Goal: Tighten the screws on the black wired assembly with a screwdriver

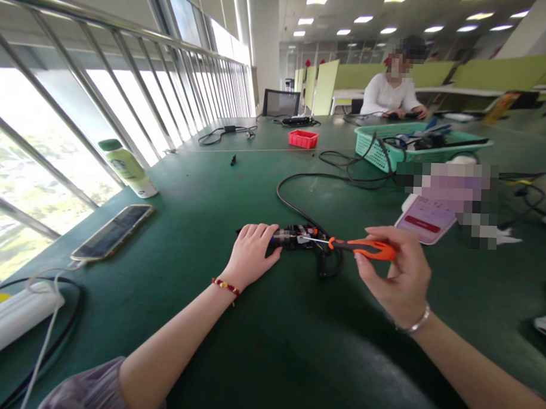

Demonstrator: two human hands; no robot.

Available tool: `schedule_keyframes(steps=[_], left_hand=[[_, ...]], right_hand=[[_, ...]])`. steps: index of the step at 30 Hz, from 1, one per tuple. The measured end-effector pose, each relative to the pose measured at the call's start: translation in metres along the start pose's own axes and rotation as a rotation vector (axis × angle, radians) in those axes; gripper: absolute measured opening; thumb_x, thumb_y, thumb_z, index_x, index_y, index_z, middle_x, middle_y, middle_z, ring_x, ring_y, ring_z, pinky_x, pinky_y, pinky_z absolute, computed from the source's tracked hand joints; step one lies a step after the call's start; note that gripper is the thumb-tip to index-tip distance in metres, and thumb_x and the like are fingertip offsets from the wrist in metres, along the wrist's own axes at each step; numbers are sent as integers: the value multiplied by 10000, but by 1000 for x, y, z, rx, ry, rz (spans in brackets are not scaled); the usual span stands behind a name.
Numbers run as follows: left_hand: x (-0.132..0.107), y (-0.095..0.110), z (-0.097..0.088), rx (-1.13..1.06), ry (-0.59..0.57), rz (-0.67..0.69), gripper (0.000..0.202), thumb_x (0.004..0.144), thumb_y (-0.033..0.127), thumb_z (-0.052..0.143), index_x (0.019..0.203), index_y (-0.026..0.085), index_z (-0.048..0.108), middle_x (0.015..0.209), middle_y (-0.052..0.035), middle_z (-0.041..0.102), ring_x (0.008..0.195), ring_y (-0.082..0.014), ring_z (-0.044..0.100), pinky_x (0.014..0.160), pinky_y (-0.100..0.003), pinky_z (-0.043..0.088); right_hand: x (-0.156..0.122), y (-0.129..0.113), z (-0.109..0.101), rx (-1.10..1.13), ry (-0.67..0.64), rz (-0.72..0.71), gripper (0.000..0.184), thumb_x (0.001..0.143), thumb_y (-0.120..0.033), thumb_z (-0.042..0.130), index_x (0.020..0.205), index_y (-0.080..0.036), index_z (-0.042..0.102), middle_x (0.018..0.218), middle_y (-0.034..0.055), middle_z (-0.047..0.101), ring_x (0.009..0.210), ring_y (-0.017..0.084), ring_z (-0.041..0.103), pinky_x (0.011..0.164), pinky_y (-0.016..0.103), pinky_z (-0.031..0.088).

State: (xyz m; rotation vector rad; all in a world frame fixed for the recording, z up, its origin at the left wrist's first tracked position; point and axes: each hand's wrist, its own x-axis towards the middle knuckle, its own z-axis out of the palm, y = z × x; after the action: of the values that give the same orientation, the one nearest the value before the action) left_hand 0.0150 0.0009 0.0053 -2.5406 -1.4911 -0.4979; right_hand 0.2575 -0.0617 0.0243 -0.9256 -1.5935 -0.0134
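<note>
Hands first: I am reading the left hand (252,251) as closed, palm down, its fingers curling over the left end of a small dark cable connector with a grey metal barrel (294,237). The connector is lying on the dark green matte counter (258,359) just ahead of the person, near the middle of the view. The right hand (398,274) is pinching a slim screwdriver with an orange and black handle (365,248) between thumb and fingertips. The tool is lying nearly level, its thin metal shaft pointing left and its tip touching the right end of the connector. A black round cable (296,181) is running from that end and looping away toward a teal plastic mesh basket (375,153) holding more leads.

I am also logging the surroundings:
- A dark-screened smartphone (113,232) is lying left of the left hand, well apart from it.
- A pale green plastic bottle with a green cap (128,166) is standing upright beyond that phone, near the window railing.
- A second smartphone with a lit white screen (427,219) is lying just beyond the right hand.
- A small red plastic tray (303,138) is sitting farther back.
- A person in a white top (388,92) is sitting at the far end.
</note>
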Motion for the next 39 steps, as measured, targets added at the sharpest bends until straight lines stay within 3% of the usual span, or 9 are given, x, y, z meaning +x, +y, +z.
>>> schedule_keyframes(steps=[3, 8, 15, 17, 22, 26, 31, 35, 39], left_hand=[[0, 0, 0, 1, -2, -3, 390, 870, 326, 505, 1216, 148, 518, 1108, -89, 602, 1028, -253, 526, 973, -408, 386], [0, 0, 0, 1, 2, 3, 384, 872, 324, 504, 1211, 145, 519, 1102, -90, 604, 1025, -252, 527, 970, -410, 389], [0, 0, 1, -3, 13, 6, 376, 863, 318, 517, 1199, 148, 525, 1102, -88, 604, 1022, -253, 529, 966, -410, 394], [0, 0, 1, -3, 12, 5, 381, 863, 318, 518, 1204, 148, 522, 1104, -89, 604, 1024, -255, 528, 964, -413, 396], [0, 0, -1, -11, 6, 6, 388, 865, 324, 520, 1212, 149, 517, 1109, -90, 603, 1028, -254, 530, 967, -413, 395], [-1, -1, 1, -25, 10, 12, 369, 923, 363, 448, 1222, 156, 511, 1109, -89, 606, 1026, -245, 537, 961, -414, 396], [0, -3, -2, -10, -18, 3, 331, 962, 345, 391, 1215, 171, 517, 1101, -84, 616, 1021, -228, 555, 940, -400, 408], [0, -1, -14, 5, -123, -19, 294, 933, 360, 462, 1142, 168, 538, 1038, -77, 635, 939, -221, 588, 839, -359, 456], [-3, 3, -26, -53, -181, -59, 273, 878, 358, 530, 1080, 175, 541, 1006, -55, 639, 872, -208, 613, 759, -321, 475]], right_hand=[[0, 1, 1, 11, 7, -1, 390, 732, -104, 637, 1080, -257, 550, 920, 51, 577, 792, 189, 603, 665, 320, 541], [2, -5, -3, -87, -143, 28, 126, 771, -162, 620, 860, -241, 580, 698, -21, 605, 538, 119, 574, 476, 243, 470], [1, 1, 1, 4, -12, -8, 380, 722, -104, 632, 1065, -248, 552, 910, 45, 582, 792, 184, 606, 666, 316, 539], [2, 1, 0, 0, -28, 9, 362, 726, -113, 630, 1051, -252, 553, 890, 38, 592, 775, 185, 614, 660, 317, 539], [4, -8, -3, -57, -164, 40, 161, 764, -167, 616, 891, -253, 567, 652, -39, 602, 509, 117, 577, 470, 232, 469], [5, -10, -5, -58, -181, 40, 172, 756, -190, 608, 914, -249, 571, 687, -21, 625, 574, 139, 613, 527, 247, 501], [7, -5, -5, -22, -430, 46, 141, 814, -197, 530, 938, -211, 596, 763, 2, 666, 604, 120, 611, 568, 240, 481], [7, -4, -4, 20, -594, -124, 184, 789, -203, 565, 967, -207, 610, 794, 13, 676, 646, 120, 596, 646, 259, 477], [6, -6, -3, 35, -685, -235, 224, 739, -220, 602, 961, -194, 619, 748, 13, 624, 603, 114, 537, 591, 249, 450]])
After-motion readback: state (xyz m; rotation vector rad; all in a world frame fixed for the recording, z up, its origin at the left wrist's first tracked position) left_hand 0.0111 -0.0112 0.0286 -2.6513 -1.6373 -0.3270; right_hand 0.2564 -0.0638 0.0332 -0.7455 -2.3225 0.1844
